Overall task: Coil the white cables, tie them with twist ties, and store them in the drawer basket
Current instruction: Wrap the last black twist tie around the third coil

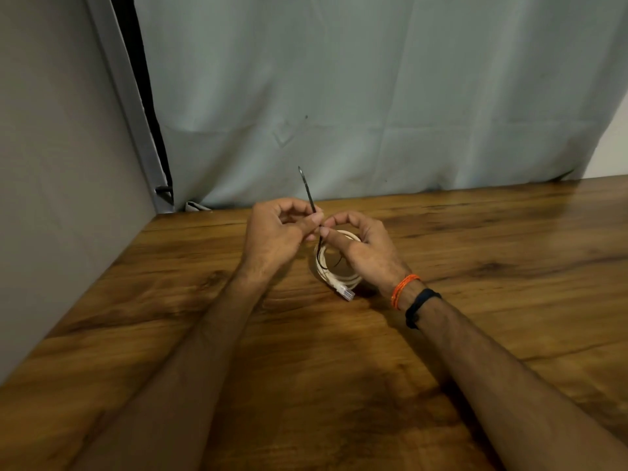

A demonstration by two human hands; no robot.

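Both hands pinch one black tie (311,195) above the wooden table (475,239). Left hand (278,232): thumb and forefinger closed on the tie's upper stretch, free tail sticking up and far-left toward the curtain (373,96). Right hand (360,249): fingertips closed on the tie just below, right at the top of the coil. White cable (336,266) is coiled, sitting between the two hands, mid-table, leaning under the right palm; clear connector (346,294) pokes out at the near side. Tie loops down through the coil's left side, dark line visible there.

Head view, risks:
- Tie not cinched yet, judging by the slack loop. If either pinch slips, the tail could pull back out and the loops spring apart.
- Coil looks held only through the tie and the right hand's underside; lifting it may let turns slide off.
- Loose connector end could snag when it gets stored.

Head view, unclear:
- Right palm covers the coil's right half; turn count unreadable.
- Cannot tell whether the tie is already twisted or locked; the crossing is behind the fingertips.
- Whether the coil rests on the table or hangs: cannot tell.
- Drawer basket not in view. Other cables not in view.
- Orange band (402,288) and dark band (419,305) on the right wrist.
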